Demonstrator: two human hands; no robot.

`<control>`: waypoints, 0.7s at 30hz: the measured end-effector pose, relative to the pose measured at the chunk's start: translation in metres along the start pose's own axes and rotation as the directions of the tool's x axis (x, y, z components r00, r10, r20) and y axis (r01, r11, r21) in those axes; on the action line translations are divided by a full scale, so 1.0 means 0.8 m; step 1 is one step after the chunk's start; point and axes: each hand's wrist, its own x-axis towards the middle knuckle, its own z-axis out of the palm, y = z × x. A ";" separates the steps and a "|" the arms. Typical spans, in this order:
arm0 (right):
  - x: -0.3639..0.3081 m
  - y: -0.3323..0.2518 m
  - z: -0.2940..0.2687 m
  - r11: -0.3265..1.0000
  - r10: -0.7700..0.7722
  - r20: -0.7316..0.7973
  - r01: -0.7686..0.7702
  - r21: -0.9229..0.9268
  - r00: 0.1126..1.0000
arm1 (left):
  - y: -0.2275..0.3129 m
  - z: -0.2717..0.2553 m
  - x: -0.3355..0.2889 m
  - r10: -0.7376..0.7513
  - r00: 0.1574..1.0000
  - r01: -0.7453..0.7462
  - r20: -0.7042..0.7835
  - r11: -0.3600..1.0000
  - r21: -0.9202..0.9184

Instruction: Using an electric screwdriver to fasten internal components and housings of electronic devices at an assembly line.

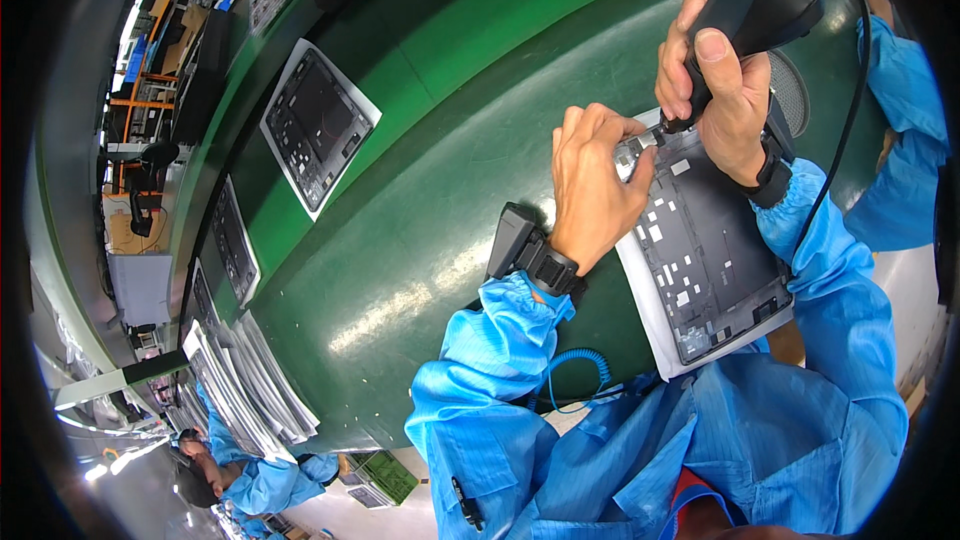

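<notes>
A dark, flat tablet-like housing (700, 250) lies on a white sheet (650, 325) at the table's near edge, with small white patches across its inside. My right hand (725, 105) is closed around a black corded electric screwdriver (755, 5), its tip down at the housing's far left corner. Beside that tip, my left hand (595, 185) is bent over the same corner, thumb and forefinger closed on a small silvery part (630, 155). The fingers partly hide this part. Black bands circle both wrists.
More housings (320, 125) on white sheets line the bright green strip beyond the table. White sheets (250, 390) stand stacked at the left. A blue coiled cord (590, 360) hangs near my left sleeve. A co-worker's blue sleeve (905, 90) is close on the right.
</notes>
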 end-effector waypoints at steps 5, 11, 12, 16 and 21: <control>-0.002 -0.004 -0.002 0.994 0.025 0.067 -0.018 -0.104 0.997 | 0.000 0.000 -0.001 -0.008 1.000 0.008 0.004 1.000 -0.001; -0.006 -0.002 0.003 0.993 0.007 0.080 0.002 -0.118 0.997 | -0.002 0.000 -0.001 -0.002 1.000 0.003 0.009 1.000 -0.010; -0.007 -0.003 0.007 0.994 0.022 0.034 -0.018 -0.110 0.999 | -0.002 -0.001 -0.002 -0.001 1.000 0.001 0.004 1.000 -0.011; -0.009 0.004 0.002 0.997 0.014 0.088 -0.007 -0.075 0.996 | -0.004 -0.002 -0.003 0.002 1.000 -0.002 -0.002 1.000 -0.014; -0.011 0.006 0.001 0.996 0.040 0.094 -0.031 -0.087 0.995 | -0.004 0.001 -0.003 0.010 1.000 -0.010 -0.012 1.000 -0.020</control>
